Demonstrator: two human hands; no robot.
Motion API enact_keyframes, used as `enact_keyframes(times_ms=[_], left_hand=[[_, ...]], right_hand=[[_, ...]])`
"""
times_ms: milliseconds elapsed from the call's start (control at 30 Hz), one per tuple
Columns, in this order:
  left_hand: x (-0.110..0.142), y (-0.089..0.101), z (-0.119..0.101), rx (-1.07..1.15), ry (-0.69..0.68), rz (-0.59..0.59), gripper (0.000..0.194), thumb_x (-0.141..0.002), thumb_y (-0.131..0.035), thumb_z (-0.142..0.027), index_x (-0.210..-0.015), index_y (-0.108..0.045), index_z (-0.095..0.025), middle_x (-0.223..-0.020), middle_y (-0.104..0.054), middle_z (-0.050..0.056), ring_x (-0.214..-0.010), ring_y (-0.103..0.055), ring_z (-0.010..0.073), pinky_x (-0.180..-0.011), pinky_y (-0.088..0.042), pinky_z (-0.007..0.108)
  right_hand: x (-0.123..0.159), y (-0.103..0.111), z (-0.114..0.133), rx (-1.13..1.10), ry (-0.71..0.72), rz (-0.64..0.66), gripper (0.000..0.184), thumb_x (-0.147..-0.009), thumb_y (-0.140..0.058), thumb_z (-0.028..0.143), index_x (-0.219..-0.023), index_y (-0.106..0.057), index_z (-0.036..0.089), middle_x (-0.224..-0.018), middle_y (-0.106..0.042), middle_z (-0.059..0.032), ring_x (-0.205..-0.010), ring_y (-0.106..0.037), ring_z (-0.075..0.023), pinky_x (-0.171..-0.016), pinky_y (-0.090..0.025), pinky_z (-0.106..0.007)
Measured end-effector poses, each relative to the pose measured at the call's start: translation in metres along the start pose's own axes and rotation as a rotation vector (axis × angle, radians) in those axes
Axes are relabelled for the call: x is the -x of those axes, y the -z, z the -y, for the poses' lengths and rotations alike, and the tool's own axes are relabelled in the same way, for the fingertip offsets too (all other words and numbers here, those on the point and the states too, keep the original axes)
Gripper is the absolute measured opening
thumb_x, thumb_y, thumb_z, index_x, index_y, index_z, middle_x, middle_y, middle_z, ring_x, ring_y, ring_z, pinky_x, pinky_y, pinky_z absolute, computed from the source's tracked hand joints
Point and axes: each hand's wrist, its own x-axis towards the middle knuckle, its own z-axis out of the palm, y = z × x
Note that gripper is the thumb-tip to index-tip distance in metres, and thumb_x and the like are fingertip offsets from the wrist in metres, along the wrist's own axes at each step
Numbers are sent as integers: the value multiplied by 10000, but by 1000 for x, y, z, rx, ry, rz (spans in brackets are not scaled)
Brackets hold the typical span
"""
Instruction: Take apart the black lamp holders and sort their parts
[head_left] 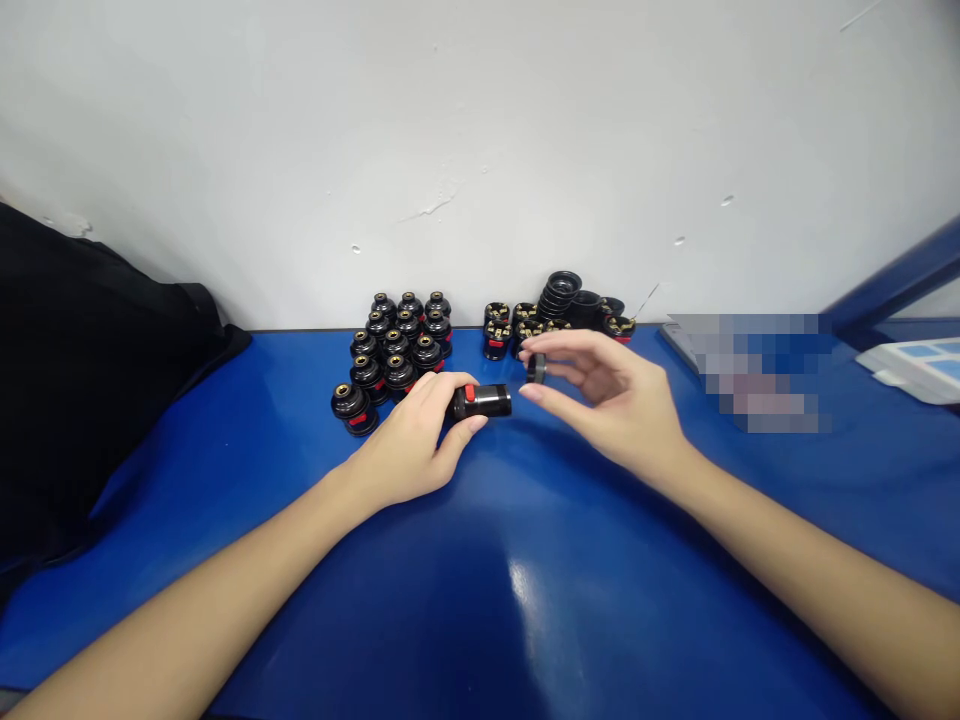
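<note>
My left hand is closed around a black lamp holder lying on its side, its open end pointing right and its red switch facing up. Between the thumb and fingers of my right hand is a black ring, a short gap away from the lamp holder's open end. Left of the hands stand several black lamp holders in rows, with brass threaded tops and red switches. Behind my right hand are several socket bases with brass contacts showing, partly hidden by the fingers.
A stack of black rings and other dark parts stand against the white wall. Black fabric covers the left side of the blue table. To the right lie a partly blurred-out flat object and a white-and-blue box.
</note>
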Motion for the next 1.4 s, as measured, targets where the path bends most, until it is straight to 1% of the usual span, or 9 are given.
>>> enact_keyframes(times_ms=[100, 267, 333, 433, 533, 667, 1133, 1267, 1400], left_hand=[[1, 0, -1, 17, -16, 26, 262, -1075, -546, -287, -1315, -524, -182, -1207, -654, 104, -1102, -624, 246, -1014, -513, 403], [0, -1, 0, 46, -16, 64, 270, -1072, -558, -298, -1317, -522, -189, -1180, -643, 95, -1077, -617, 239, -995, -521, 400], [0, -1, 0, 52, -16, 71, 272, -1070, -561, -295, -1318, -520, -190, -1179, -640, 94, -1073, -615, 237, -990, -524, 400], [0, -1, 0, 50, -22, 75, 275, -1062, -567, -285, -1316, -518, -191, -1178, -641, 96, -1073, -616, 240, -988, -529, 407], [0, -1, 0, 47, -32, 66, 280, -1054, -578, -281, -1313, -520, -193, -1187, -646, 102, -1085, -621, 248, -992, -537, 417], [-1, -1, 1, 55, -53, 57, 297, -1053, -591, -288, -1328, -516, -204, -1214, -650, 107, -1117, -626, 255, -1018, -539, 435], [-1, -2, 0, 65, -36, 64, 297, -1049, -603, -289, -1320, -506, -218, -1211, -655, 103, -1113, -643, 252, -1008, -553, 442], [1, -4, 1, 110, 36, 25, 349, -1037, -643, -339, -1312, -462, -225, -1187, -666, 96, -1053, -696, 237, -914, -595, 400], [1, -7, 2, 165, 64, -19, 413, -1016, -694, -389, -1292, -433, -227, -1160, -693, 89, -1076, -730, 246, -902, -607, 391]], right_hand=[[-9, 7, 4, 99, 74, -103, 281, -918, -819, 256, -1193, -786, 301, -1323, -684, -67, -1156, -729, -227, -1065, -631, -420], [-34, 36, 4, 283, 59, -231, 279, -937, -800, 363, -1208, -770, 308, -1192, -766, -63, -1085, -764, -266, -1021, -649, -481], [-45, 52, 0, 357, 49, -202, 322, -883, -852, 366, -1182, -743, 323, -1187, -771, -48, -1094, -761, -296, -1032, -639, -535], [-60, 76, -11, 641, 131, -100, 61, -930, -782, 364, -950, -750, 315, -1220, -744, -73, -1135, -716, -335, -1052, -587, -606], [-71, 94, -23, 842, 176, -36, 98, -943, -722, 323, -851, -725, 291, -1236, -724, -144, -1136, -684, -395, -1050, -516, -665], [-78, 106, -37, 936, 163, 49, 104, -949, -654, 304, -876, -724, 279, -1180, -718, -173, -1032, -681, -400, -975, -520, -642], [-80, 105, -62, 906, 141, 68, 113, -921, -653, 303, -908, -747, 242, -1067, -712, -147, -928, -678, -333, -890, -548, -541], [-73, 94, -46, 906, 194, -65, 124, -982, -642, 348, -1063, -711, 284, -1122, -693, -151, -1074, -639, -350, -969, -503, -539], [-57, 65, -12, 773, 197, -191, 182, -1017, -622, 459, -972, -682, 293, -962, -713, -117, -899, -668, -307, -872, -512, -493]])
